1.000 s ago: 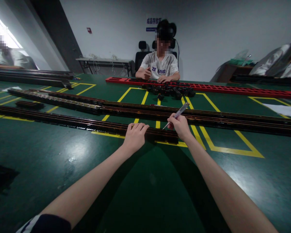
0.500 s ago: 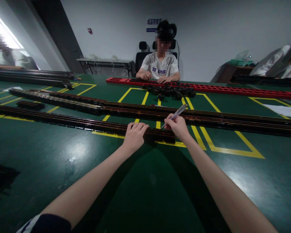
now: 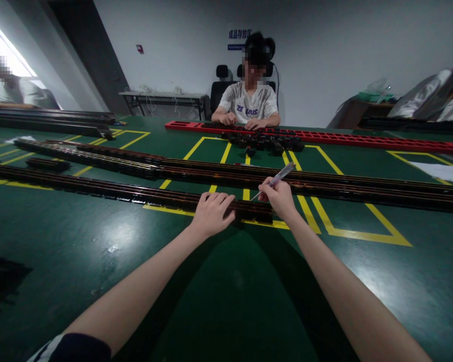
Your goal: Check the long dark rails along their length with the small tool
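My left hand (image 3: 213,215) lies across a long dark rail (image 3: 156,193), its fingers over the top and its thumb at the near side. In my right hand (image 3: 278,198) a slim pen-like tool (image 3: 284,173) with a clear barrel is pinched, tilted up to the right. Its thin tip points down at the rail's right part, just right of my left fingers; whether it touches cannot be made out. The rail's right end (image 3: 265,213) extends past both hands' fingertips.
Behind my hands run more long dark rails (image 3: 347,187). Across the green table (image 3: 136,281), a person sits at a red slotted tray (image 3: 347,138) with a heap of small black parts (image 3: 274,142). A short dark bundle (image 3: 47,163) lies left; white paper (image 3: 443,172) lies right.
My left hand has shifted slightly to the right and nearer, with its thumb now spread from the fingers. My right hand and the pen-like tool have moved slightly right.
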